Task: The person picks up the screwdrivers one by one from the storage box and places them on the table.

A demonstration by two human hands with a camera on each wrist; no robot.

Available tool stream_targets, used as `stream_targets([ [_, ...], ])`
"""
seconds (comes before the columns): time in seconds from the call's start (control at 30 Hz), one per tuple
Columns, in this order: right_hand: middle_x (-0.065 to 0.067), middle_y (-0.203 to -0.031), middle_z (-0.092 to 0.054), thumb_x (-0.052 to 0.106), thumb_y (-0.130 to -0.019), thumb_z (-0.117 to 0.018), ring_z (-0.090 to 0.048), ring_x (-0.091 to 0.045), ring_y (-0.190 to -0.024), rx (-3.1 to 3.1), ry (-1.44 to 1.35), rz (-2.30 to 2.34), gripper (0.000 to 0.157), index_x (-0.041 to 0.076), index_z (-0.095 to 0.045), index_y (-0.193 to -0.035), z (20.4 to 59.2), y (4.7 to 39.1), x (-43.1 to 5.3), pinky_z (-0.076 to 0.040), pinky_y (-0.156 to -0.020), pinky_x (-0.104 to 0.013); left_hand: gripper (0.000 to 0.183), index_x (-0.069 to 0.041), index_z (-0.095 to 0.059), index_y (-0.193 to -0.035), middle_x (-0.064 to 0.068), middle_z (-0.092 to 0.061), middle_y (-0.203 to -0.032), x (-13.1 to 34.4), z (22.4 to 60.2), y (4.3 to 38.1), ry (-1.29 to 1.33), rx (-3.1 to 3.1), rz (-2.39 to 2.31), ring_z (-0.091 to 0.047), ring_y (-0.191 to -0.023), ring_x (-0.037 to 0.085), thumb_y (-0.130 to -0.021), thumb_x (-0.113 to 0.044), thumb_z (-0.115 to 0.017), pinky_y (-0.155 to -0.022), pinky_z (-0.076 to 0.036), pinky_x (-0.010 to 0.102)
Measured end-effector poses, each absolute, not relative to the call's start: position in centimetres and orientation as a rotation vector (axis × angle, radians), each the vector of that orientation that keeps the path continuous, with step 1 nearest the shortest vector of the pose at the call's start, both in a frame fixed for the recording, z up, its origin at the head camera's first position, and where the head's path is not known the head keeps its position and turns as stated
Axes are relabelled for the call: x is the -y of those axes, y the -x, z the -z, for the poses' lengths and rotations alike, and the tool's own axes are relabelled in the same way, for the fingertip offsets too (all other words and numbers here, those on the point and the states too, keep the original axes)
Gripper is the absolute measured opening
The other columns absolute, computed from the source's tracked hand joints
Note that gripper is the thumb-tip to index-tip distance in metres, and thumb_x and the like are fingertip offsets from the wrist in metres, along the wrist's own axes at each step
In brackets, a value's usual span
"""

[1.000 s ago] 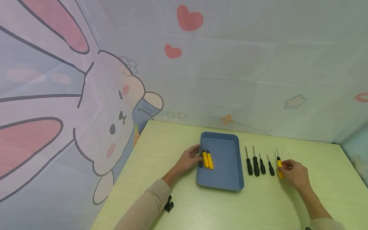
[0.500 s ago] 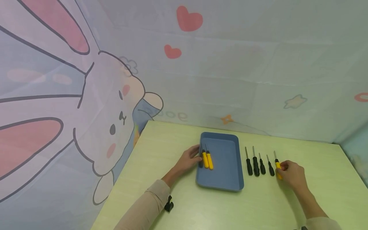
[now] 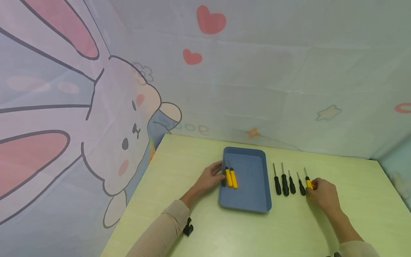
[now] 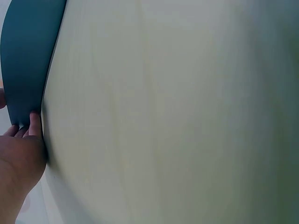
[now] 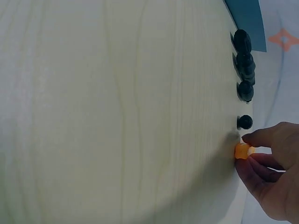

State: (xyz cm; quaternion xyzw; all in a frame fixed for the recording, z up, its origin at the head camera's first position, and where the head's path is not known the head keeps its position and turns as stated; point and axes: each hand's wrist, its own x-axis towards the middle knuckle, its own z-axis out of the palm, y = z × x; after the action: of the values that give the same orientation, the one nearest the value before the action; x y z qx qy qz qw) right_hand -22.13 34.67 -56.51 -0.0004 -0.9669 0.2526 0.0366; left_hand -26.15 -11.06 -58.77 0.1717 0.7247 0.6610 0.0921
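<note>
In the head view, my left hand (image 3: 208,177) holds the left wall of a blue rectangular tray (image 3: 245,206), its thumb over the rim. Inside the tray, two yellow-handled screwdrivers (image 3: 233,178) lie side by side; a dark handle (image 3: 223,182) beside them is partly covered by the thumb. To the right of the tray, my right hand (image 3: 324,195) pinches the handle of another yellow screwdriver (image 3: 308,183), its shaft pointing away from me. In the right wrist view, the orange-looking handle end (image 5: 243,151) sits between thumb and fingers, close to the table.
Several black screwdrivers (image 3: 285,185) stand in a row between the tray and my right hand, shafts toward the back. A patterned cloth (image 3: 282,71) hangs behind the pale table (image 3: 192,150). A small black object (image 3: 188,227) shows beside my left sleeve.
My right hand has shifted left with the yellow screwdriver, bringing it closer to the row of black ones. The left hand and the tray stay where they were.
</note>
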Motion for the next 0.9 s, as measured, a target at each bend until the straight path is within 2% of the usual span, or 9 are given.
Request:
stream_targets([
  [0.3, -0.029, -0.092, -0.070, 0.013, -0.093, -0.071, -0.068, -0.041, -0.081, 2.940, -0.012, -0.780, 0.037, -0.021, -0.064, -0.107, 56.2, 21.8, -34.8, -0.059, -0.071, -0.054, 0.065, 0.007, -0.033, -0.161, 0.027, -0.037, -0.165, 11.1, 58.8, 26.2, -0.511, -2.135, -1.975, -0.037, -0.154, 0.041, -0.102, 0.004, -0.061, -0.121, -0.039, 0.052],
  [0.47, -0.028, -0.091, -0.071, 0.014, -0.097, -0.070, -0.069, -0.042, -0.081, 2.890, -0.046, -0.774, 0.039, -0.022, -0.063, -0.111, 55.5, 21.4, -34.4, -0.058, -0.073, -0.059, 0.065, 0.007, -0.034, -0.161, 0.026, -0.038, -0.165, 11.1, 58.8, 26.3, -0.498, -2.141, -1.976, -0.037, -0.153, 0.040, -0.102, 0.005, -0.061, -0.121, -0.039, 0.051],
  [0.9, -0.028, -0.105, -0.071, 0.019, -0.102, -0.069, -0.070, -0.045, -0.096, 2.855, -0.182, -0.884, 0.046, -0.018, -0.061, -0.127, 53.3, 21.2, -31.4, -0.061, -0.079, -0.057, 0.064, 0.006, -0.035, -0.161, 0.025, -0.039, -0.165, 11.0, 58.8, 26.2, -0.494, -2.174, -1.959, -0.038, -0.153, 0.040, -0.102, 0.004, -0.060, -0.121, -0.039, 0.051],
])
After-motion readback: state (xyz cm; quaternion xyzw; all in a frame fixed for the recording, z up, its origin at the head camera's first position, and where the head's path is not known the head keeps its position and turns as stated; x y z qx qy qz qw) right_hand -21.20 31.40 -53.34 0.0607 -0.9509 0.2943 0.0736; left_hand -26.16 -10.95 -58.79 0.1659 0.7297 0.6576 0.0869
